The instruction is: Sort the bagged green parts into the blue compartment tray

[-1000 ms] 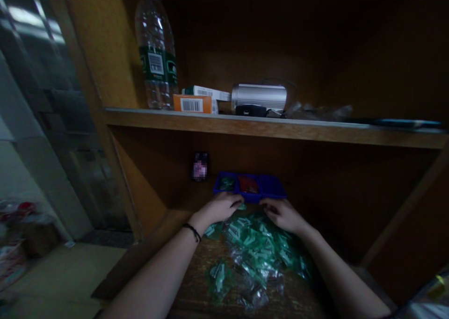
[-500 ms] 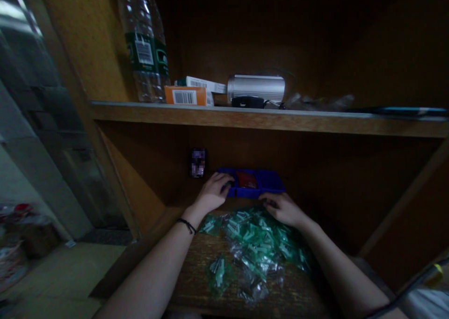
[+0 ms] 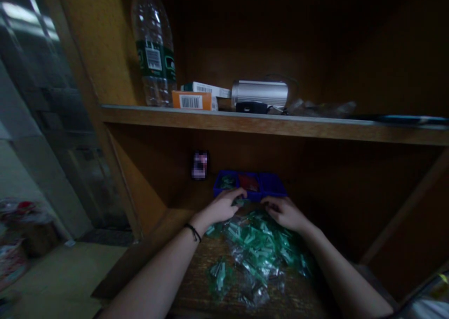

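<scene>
Head view — blue tray (image 3: 274, 185) holds green packets (image 3: 228, 182), red packets (image 3: 249, 183).

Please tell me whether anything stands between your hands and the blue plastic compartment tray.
Nothing visible does: your left hand and right hand reach the blue plastic tray; the heap of green-filled clear bags lies behind them.

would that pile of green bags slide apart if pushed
Probably light and floppy: the small clear bags lie slumped loosely on each other. Their glossy plastic looks slippery, so a push would likely spread them over the wood shelf.
</scene>
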Demonstrator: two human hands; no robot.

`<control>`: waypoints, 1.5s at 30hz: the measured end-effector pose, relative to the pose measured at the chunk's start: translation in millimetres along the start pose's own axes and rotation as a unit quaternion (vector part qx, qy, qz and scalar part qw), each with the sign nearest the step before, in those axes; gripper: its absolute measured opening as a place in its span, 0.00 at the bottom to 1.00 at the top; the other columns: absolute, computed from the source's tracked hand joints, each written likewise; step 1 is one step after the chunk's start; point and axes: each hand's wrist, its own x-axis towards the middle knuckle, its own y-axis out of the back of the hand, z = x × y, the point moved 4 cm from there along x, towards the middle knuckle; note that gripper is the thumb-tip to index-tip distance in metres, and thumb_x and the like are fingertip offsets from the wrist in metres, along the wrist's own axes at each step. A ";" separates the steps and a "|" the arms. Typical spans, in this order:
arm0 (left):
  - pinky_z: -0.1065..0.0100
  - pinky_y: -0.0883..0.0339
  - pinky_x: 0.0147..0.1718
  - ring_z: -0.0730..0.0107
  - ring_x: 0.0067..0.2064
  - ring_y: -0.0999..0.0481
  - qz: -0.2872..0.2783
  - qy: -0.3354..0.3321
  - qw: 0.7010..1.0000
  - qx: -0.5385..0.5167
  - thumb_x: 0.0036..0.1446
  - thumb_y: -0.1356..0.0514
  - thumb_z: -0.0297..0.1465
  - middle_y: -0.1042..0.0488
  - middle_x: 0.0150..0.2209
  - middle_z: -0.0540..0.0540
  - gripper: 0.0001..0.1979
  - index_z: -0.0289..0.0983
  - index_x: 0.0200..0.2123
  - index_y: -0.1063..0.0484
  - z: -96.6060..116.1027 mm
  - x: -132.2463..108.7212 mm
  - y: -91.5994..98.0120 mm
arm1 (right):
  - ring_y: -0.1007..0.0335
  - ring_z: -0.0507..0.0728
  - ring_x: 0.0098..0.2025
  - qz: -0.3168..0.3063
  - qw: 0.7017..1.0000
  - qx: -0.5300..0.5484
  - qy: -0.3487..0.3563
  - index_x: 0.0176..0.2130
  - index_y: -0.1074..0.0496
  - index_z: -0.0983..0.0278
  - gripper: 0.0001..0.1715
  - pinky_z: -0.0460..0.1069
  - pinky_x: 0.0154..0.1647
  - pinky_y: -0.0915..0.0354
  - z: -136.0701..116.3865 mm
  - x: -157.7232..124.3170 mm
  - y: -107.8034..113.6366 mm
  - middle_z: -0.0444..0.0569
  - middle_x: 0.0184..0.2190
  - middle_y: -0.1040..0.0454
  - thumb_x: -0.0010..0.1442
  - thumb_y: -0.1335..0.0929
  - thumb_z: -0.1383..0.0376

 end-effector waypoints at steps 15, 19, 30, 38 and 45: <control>0.57 0.37 0.57 0.60 0.53 0.29 0.034 -0.053 0.995 0.083 0.58 0.42 0.26 0.24 0.50 0.46 0.16 0.41 0.49 0.26 1.9 1.5 7.7 | 0.27 0.59 0.43 -0.040 0.999 0.005 0.008 0.47 0.24 0.59 0.16 0.51 0.46 0.35 -3.6 -1.2 -1.6 0.49 0.44 0.21 0.61 0.36 0.66; 0.60 0.36 0.55 0.60 0.52 0.27 -0.104 -0.083 0.990 0.051 0.62 0.41 0.36 0.23 0.48 0.46 0.15 0.42 0.52 0.27 27.7 -0.2 -15.3 | 0.30 0.62 0.51 -0.065 0.997 0.014 0.027 0.51 0.25 0.59 0.17 0.55 0.53 0.37 0.0 0.5 -12.6 0.52 0.49 0.24 0.64 0.35 0.60; 0.63 0.33 0.46 0.60 0.47 0.25 -0.068 0.014 0.997 0.035 0.59 0.40 0.32 0.24 0.45 0.46 0.16 0.42 0.51 0.31 13.6 -0.2 -29.1 | 0.31 0.58 0.44 0.000 0.997 0.073 0.039 0.46 0.28 0.59 0.11 0.51 0.46 0.37 -7.7 7.2 -18.4 0.47 0.42 0.25 0.62 0.33 0.65; 0.64 0.33 0.46 0.65 0.45 0.27 0.214 0.019 0.975 0.052 0.61 0.47 0.23 0.26 0.41 0.46 0.10 0.38 0.38 0.25 -8.6 7.1 14.7 | 0.34 0.55 0.36 0.097 0.993 0.049 0.050 0.40 0.32 0.60 0.05 0.49 0.38 0.39 -8.9 5.3 7.8 0.45 0.35 0.30 0.62 0.37 0.66; 0.54 0.35 0.53 0.55 0.53 0.32 0.195 0.062 0.965 0.164 0.55 0.42 0.23 0.29 0.52 0.43 0.13 0.40 0.42 0.23 -38.6 3.4 18.7 | 0.31 0.60 0.45 -0.006 0.998 -0.054 -0.019 0.43 0.25 0.59 0.12 0.54 0.48 0.38 15.5 2.2 5.7 0.49 0.40 0.25 0.58 0.34 0.66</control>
